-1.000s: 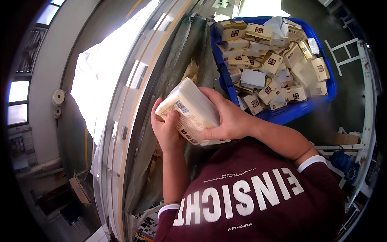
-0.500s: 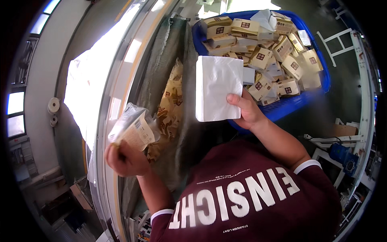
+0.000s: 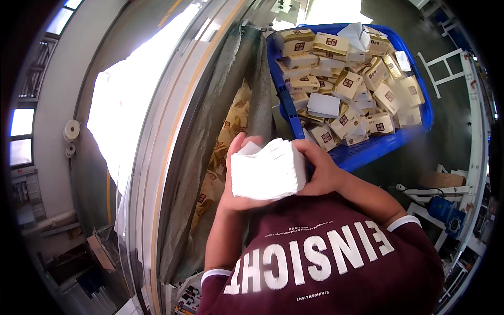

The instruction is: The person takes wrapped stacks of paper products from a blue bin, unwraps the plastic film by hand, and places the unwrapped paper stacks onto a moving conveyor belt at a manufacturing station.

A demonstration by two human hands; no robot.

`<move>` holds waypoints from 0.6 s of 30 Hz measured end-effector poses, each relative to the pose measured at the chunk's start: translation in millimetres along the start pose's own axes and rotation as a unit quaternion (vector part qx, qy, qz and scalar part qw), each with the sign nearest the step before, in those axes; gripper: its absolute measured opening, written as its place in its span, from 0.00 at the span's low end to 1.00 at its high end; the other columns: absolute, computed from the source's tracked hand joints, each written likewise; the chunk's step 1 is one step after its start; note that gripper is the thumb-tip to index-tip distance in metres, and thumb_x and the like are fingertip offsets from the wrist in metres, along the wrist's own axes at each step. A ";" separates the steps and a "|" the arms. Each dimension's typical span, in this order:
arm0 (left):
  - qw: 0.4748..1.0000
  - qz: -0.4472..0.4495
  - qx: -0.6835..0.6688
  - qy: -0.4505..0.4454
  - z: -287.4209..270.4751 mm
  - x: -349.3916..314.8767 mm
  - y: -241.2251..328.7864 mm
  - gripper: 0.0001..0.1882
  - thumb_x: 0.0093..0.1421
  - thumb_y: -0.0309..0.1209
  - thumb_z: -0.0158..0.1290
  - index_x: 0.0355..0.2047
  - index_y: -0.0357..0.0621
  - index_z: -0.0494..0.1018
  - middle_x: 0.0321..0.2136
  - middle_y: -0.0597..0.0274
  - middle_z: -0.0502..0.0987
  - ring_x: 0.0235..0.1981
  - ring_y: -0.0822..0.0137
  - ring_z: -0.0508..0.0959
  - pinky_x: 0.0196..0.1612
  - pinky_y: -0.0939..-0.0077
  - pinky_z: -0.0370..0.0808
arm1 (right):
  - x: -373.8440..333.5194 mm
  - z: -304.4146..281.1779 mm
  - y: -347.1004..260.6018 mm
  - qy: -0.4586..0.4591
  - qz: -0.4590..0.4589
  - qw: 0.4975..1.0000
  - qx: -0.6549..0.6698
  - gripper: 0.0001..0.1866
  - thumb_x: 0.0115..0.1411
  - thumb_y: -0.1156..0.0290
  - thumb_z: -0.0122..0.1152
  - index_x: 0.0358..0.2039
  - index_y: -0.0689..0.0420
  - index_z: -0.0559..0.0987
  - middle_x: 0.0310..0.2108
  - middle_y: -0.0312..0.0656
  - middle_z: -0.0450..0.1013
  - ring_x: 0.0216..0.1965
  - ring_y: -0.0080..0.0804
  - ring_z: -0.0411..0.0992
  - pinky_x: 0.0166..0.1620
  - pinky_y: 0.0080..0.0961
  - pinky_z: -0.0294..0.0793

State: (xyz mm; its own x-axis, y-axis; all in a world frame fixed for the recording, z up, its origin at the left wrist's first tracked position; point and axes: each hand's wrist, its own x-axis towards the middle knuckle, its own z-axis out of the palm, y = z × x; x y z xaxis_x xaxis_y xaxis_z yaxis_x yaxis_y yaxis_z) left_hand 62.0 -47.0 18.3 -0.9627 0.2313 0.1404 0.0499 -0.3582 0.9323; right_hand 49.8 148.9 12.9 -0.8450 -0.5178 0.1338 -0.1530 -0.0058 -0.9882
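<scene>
Left hand (image 3: pixel 233 181) cupped under a soft white stack of folded tissues (image 3: pixel 268 170), fingers (image 3: pixel 242 140) curled up its left edge; right hand (image 3: pixel 320 170) clamped on the right side, fingers wrapped over top. Just right and above: blue plastic crate (image 3: pixel 367 152) heaped with tan, boxy packets (image 3: pixel 346 84).

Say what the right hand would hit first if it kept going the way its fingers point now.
The right hand points left across the white stack of tissue paper it grips, so beyond that it would likely meet the left hand holding the stack's other side. Depth is unclear.
</scene>
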 end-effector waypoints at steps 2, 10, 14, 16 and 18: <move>0.991 -0.052 0.110 -0.053 -12.9 -5.5 -9.3 0.51 0.29 0.31 0.65 0.53 0.38 0.48 0.46 0.53 0.61 0.47 0.63 0.65 0.49 0.68 0.61 | -3.8 1.0 -2.8 -0.010 -0.001 1.000 -0.013 0.44 0.34 0.68 0.71 0.51 0.58 0.57 0.46 0.43 0.60 0.48 0.33 0.61 0.50 0.26 0.60; 0.962 -0.171 0.209 -0.050 18.8 23.5 5.9 0.32 0.34 0.26 0.57 0.42 0.34 0.58 0.39 0.54 0.66 0.42 0.65 0.67 0.45 0.74 0.64 | -4.8 -28.6 -12.2 0.073 0.012 0.997 0.009 0.45 0.35 0.69 0.69 0.53 0.59 0.56 0.46 0.44 0.60 0.48 0.33 0.61 0.50 0.29 0.60; 0.955 -0.199 -0.214 -0.041 4.1 33.0 -20.7 0.39 0.40 0.47 0.59 0.46 0.37 0.56 0.45 0.50 0.65 0.48 0.61 0.66 0.50 0.65 0.63 | -4.5 -34.7 -5.6 0.203 0.082 0.925 0.311 0.32 0.43 0.74 0.62 0.49 0.61 0.60 0.41 0.41 0.64 0.43 0.28 0.64 0.47 0.26 0.64; 0.931 -0.222 -0.290 0.020 17.6 25.6 -32.4 0.54 0.33 0.66 0.55 0.50 0.36 0.55 0.51 0.48 0.61 0.53 0.58 0.62 0.54 0.60 0.59 | -0.5 -33.7 6.0 0.278 0.086 0.861 0.416 0.29 0.46 0.76 0.59 0.49 0.62 0.59 0.40 0.41 0.65 0.41 0.26 0.65 0.45 0.24 0.65; 0.947 -0.159 -0.273 0.055 44.5 24.2 -41.9 0.54 0.36 0.62 0.56 0.54 0.34 0.52 0.52 0.49 0.60 0.53 0.58 0.61 0.55 0.61 0.58 | 1.5 -27.8 13.3 0.325 0.099 0.864 0.371 0.32 0.46 0.75 0.61 0.51 0.62 0.57 0.41 0.41 0.64 0.42 0.26 0.65 0.46 0.25 0.65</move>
State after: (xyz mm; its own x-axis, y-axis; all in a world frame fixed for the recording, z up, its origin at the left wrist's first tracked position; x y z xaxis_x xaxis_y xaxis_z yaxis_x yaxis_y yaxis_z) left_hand 48.5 13.9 -2.5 -0.9293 0.3207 -0.1833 -0.3637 -0.7070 0.6065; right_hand 32.2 171.8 2.0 -0.9632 0.0177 -0.2681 0.1940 -0.6447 -0.7394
